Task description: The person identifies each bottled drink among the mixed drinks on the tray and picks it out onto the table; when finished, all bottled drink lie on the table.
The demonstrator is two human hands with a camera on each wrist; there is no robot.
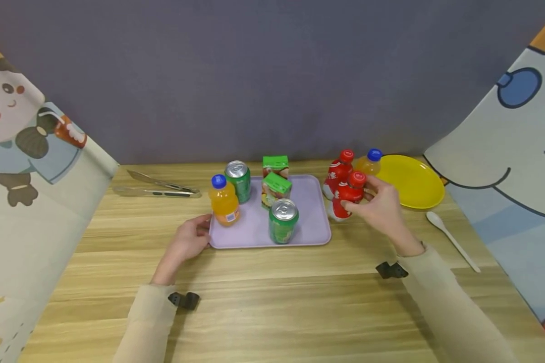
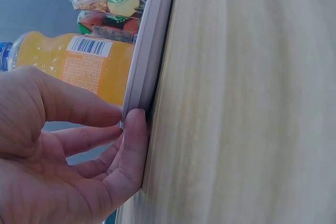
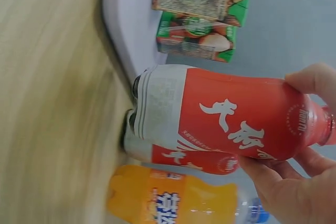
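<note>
My left hand [image 1: 191,239] pinches the left rim of a lilac tray [image 1: 310,219], its thumb on the rim in the left wrist view. Next to that hand an orange drink bottle [image 1: 224,204] with a blue cap stands on the tray. Two green cans [image 1: 282,227] and two green-topped drink cartons [image 1: 274,189] share the tray. My right hand [image 1: 383,209] grips a red-labelled bottle [image 3: 236,111] by its upper part, just off the tray's right edge. Right behind it is a second red bottle [image 1: 337,174], with another orange drink bottle [image 3: 173,195] beside that.
A yellow plate [image 1: 415,184] lies at the back right, a white spoon [image 1: 454,243] in front of it. Metal tongs [image 1: 156,192] lie left of the tray. A grey wall [image 1: 272,80] rises behind the wooden table [image 1: 272,307], with printed panels at both sides.
</note>
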